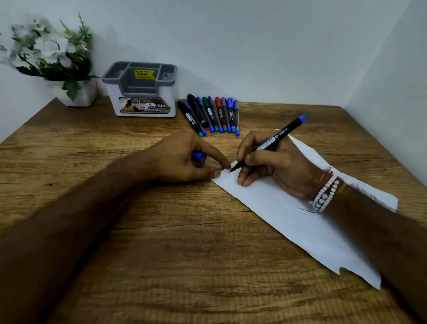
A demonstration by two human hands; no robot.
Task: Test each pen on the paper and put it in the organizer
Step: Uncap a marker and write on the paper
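The wood-grain tabletop (187,261) carries a long white strip of paper (283,220) with ragged, torn edges, lying slantwise from the near right toward the middle. Both forearms reach in from the near side. The right hand (276,166), beaded bracelets (325,193) at its wrist, rests on the paper and grips a slim black pen (280,137) in a writing hold, tip down on the paper's far corner, blue end tilted up to the far right. The left hand (183,160) curls round a blue cap (198,156), its fingertips on that same corner. Far back stand a grey-and-white plastic organizer (142,91) with several compartments and, just right of it, a row of pens (213,115).
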